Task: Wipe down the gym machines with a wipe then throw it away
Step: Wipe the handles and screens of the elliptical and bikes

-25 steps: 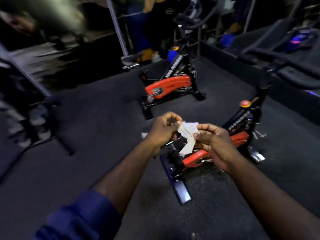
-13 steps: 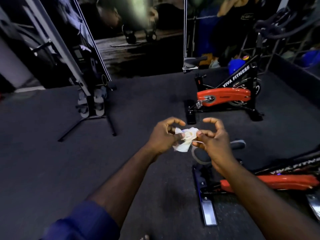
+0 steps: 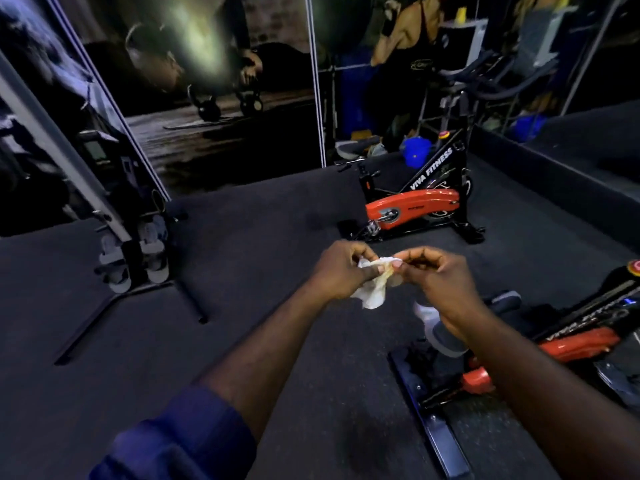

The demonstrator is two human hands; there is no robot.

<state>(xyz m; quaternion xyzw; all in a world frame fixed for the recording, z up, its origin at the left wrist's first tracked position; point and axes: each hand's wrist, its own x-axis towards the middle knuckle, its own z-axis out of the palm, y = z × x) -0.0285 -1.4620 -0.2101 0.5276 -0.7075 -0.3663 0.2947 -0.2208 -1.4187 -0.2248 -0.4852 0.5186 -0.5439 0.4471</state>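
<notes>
Head view, the only feed I have. Both forearms reach forward at mid-frame over the dark rubber floor (image 3: 242, 306). The left hand (image 3: 341, 271) has its fingers curled and pinches the wipe (image 3: 374, 292) between thumb and fingertips. The right hand (image 3: 440, 282) faces it, forefinger and thumb closed on the same upper edge, the other fingers curled above. The two thumbs nearly meet. The wipe is white and crumpled, held in the air between the hands and touching no machine. Its gathered top sits at the pinch. Its long axis runs roughly top to bottom in the frame, and the loose end points down toward the floor, leaning slightly to the left-hand side. I cannot read any fold detail; the cloth is bunched and a little blurred. A blue sleeve (image 3: 180, 438) is rolled up on the left arm. Beyond the hands, well apart from them, a black and orange spin bike (image 3: 415, 209) marked VIVA FITNESS stands upright. A second spin bike (image 3: 571, 341) of the same colours sits under the right forearm at the right edge, partly cut off. At left stands a metal rack (image 3: 131, 258), with a wall poster (image 3: 214, 81) behind it.
</notes>
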